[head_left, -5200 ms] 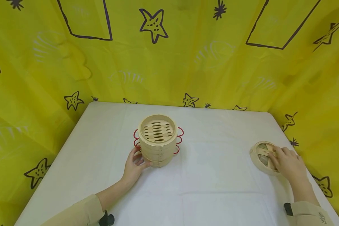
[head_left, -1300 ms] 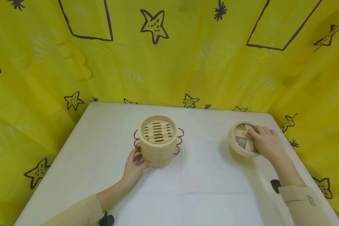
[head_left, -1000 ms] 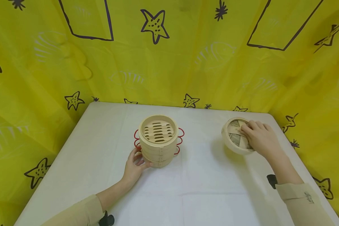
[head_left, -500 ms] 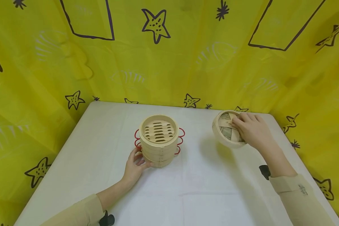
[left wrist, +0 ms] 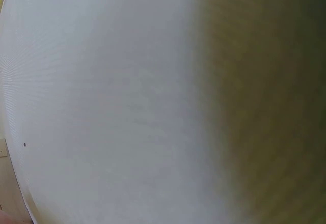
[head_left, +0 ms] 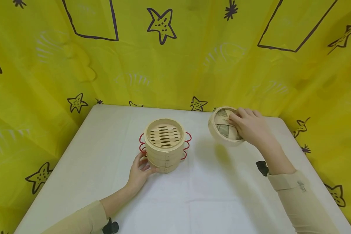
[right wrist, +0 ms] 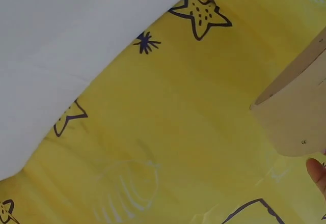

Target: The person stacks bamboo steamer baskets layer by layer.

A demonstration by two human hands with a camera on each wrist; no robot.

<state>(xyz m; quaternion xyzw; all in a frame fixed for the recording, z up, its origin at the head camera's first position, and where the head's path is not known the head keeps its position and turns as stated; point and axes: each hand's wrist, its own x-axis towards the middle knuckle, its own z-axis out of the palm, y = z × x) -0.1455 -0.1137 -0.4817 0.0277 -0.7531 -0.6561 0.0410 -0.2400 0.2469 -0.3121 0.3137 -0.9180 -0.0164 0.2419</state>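
A stacked bamboo steamer stands upright on the white table in the head view. Its slatted top tier shows uncovered, and red loop handles stick out on both sides. My left hand grips the lowest part from the left, thumb across the front. Up and to the right, my right hand pinches the strap handle of the round woven bamboo lid. The lid hangs tilted above the table, apart from the steamer. In the right wrist view, the lid's rim and a fingertip appear at the right edge.
Behind and beside the white table hangs a yellow curtain with dark star drawings. The left wrist view holds mostly white cloth and a blurred brownish shape close to the lens.
Over these seconds my right hand has lifted the lid off the table's right side and carried it left and toward the back. My left hand and the steamer have stayed put.
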